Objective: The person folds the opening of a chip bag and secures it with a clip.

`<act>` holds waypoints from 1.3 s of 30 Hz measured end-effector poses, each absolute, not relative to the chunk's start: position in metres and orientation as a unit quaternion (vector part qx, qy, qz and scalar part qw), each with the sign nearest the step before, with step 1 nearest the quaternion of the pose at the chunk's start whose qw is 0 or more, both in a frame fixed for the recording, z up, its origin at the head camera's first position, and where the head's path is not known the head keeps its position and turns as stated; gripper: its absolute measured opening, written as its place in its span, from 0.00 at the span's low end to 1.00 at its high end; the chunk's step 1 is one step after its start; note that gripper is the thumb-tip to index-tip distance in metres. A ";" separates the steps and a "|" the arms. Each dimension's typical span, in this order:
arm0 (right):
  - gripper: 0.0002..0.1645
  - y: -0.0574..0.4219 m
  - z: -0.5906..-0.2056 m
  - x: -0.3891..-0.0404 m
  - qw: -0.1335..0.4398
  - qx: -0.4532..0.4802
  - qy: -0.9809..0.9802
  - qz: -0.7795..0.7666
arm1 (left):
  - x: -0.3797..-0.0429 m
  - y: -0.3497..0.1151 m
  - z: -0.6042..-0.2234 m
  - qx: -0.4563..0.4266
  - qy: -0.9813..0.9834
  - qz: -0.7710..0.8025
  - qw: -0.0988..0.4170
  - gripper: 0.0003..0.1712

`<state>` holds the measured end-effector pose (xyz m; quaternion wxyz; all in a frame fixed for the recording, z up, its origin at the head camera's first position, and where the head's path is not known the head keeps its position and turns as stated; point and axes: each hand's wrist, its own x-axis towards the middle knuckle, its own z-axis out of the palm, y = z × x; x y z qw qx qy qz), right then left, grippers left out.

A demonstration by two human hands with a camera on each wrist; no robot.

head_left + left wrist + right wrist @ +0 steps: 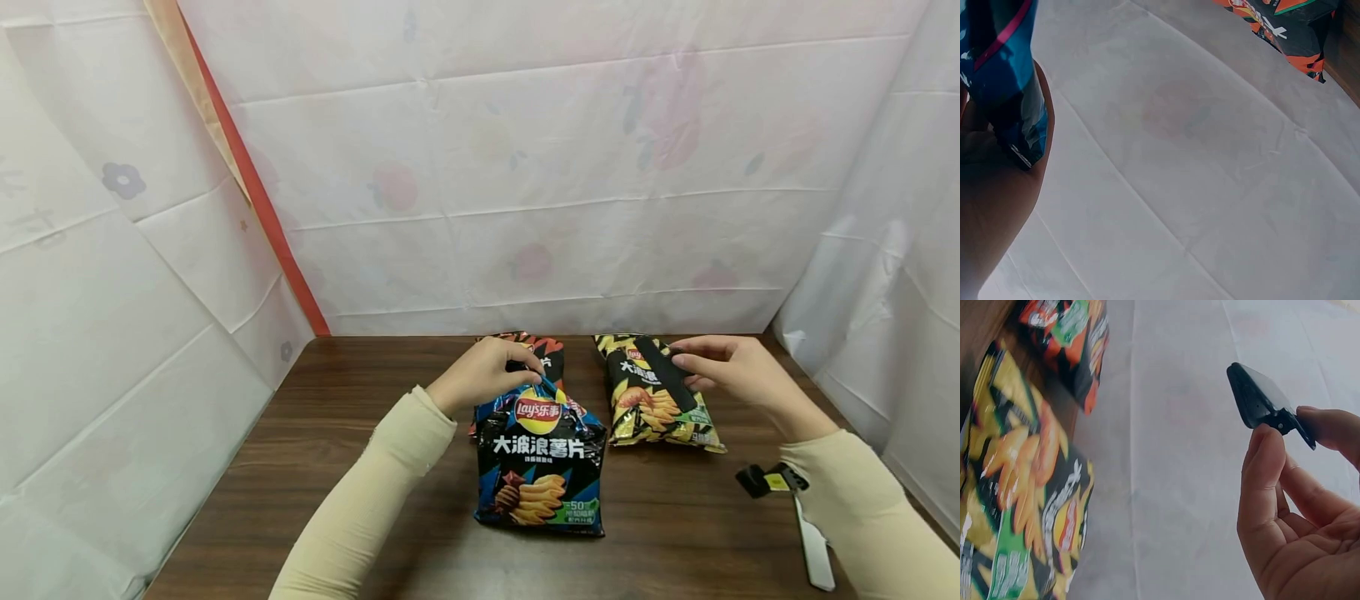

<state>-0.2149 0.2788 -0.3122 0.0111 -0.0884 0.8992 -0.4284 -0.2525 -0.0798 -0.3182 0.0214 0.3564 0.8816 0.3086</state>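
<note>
My left hand [487, 371] pinches the gathered top of a blue and black potato chip bag [540, 467], which stands upright at the front with its printed face toward me. In the left wrist view, part of the blue bag [1007, 69] lies against the hand [997, 181]. My right hand [738, 379] holds a long black bag clip [666, 373] between thumb and fingers. In the right wrist view the clip [1260, 400] appears nearly end-on. It overlaps a yellow and black chip bag [637, 408] in the head view.
A red-orange and black chip bag [551, 354] lies behind the blue one, partly hidden. A white strip [813, 546] shows beside the right forearm. White patterned sheeting [525, 167] hangs behind and at both sides of the dark wooden table [315, 450].
</note>
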 end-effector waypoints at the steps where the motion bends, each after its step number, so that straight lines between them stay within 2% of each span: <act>1: 0.33 0.276 -0.311 -0.214 0.014 -0.091 0.898 -0.430 | -0.253 -0.080 -0.319 0.358 0.881 0.308 0.020 0.10; 33: 0.31 0.207 -0.315 -0.216 0.090 -0.156 0.858 -0.481 | -0.251 -0.082 -0.317 0.366 0.878 0.310 0.014 0.09; 39: 0.28 0.200 -0.320 -0.217 0.092 -0.167 0.853 -0.485 | -0.250 -0.082 -0.316 0.365 0.878 0.309 0.013 0.09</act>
